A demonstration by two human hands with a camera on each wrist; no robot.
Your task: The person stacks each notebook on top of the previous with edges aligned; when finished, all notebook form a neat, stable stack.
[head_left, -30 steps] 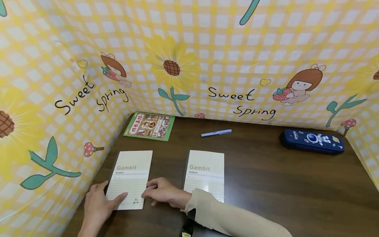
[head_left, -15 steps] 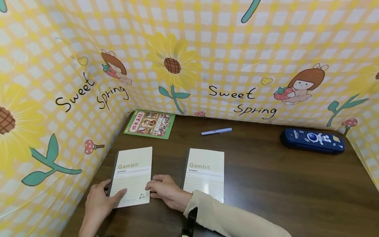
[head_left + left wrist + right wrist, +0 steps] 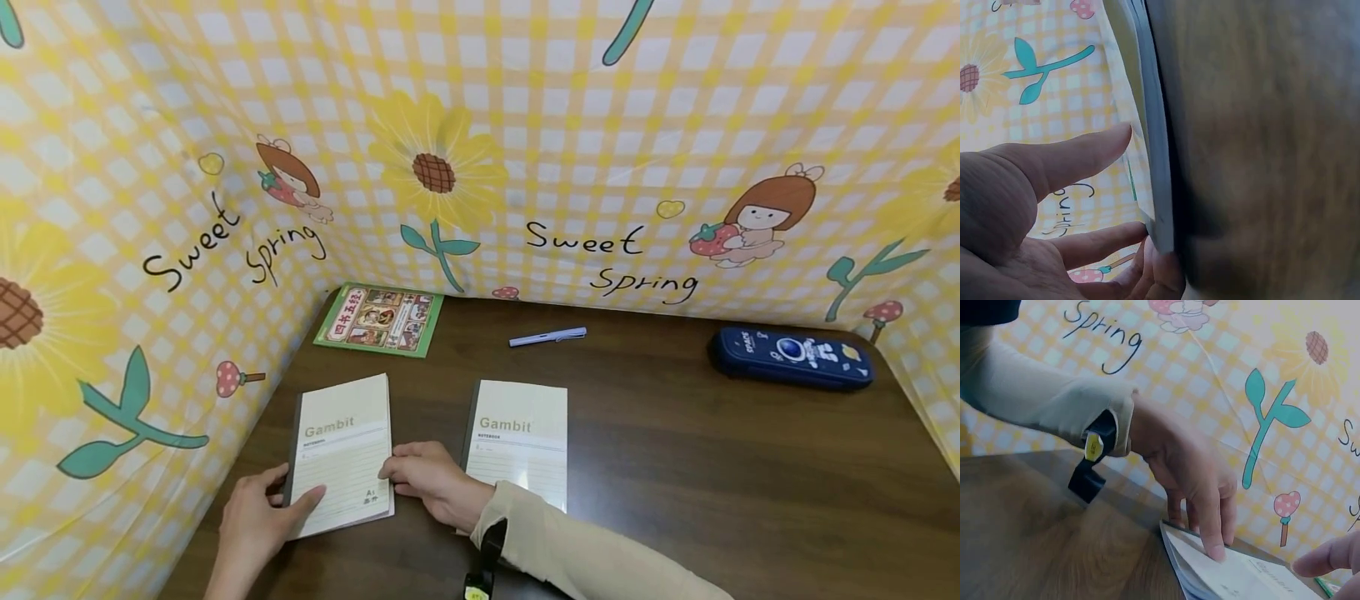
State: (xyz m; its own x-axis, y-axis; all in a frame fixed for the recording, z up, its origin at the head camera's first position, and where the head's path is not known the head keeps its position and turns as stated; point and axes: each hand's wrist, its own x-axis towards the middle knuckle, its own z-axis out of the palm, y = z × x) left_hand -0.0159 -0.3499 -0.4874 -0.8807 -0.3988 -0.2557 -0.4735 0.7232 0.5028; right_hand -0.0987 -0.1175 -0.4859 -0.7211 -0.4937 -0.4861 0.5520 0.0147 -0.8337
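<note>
A white lined-cover "Gambit" notebook [image 3: 341, 462] with a dark spine is held between both hands at the front left of the table. My left hand [image 3: 251, 512] grips its spine side, thumb on the cover and fingers at the spine; the left wrist view shows this thumb [image 3: 1094, 159] close up. At the opposite edge, my right hand [image 3: 435, 479] pinches the notebook near its lower right corner. That edge looks raised, with pages parted from the cover in the right wrist view. A second "Gambit" notebook [image 3: 521, 417] lies to the right, partly hidden by my right arm.
Behind lie a green-bordered picture book [image 3: 381, 321] and a lilac pen [image 3: 547, 337]. A dark blue pencil case [image 3: 791, 358] stands at the back right of the brown table [image 3: 712, 483]. Yellow checked cloth [image 3: 585, 142] walls the left and back.
The gripped notebook has shifted slightly right and turned a little, its right edge rising. My right hand has moved right with it; my left thumb stays on the cover.
</note>
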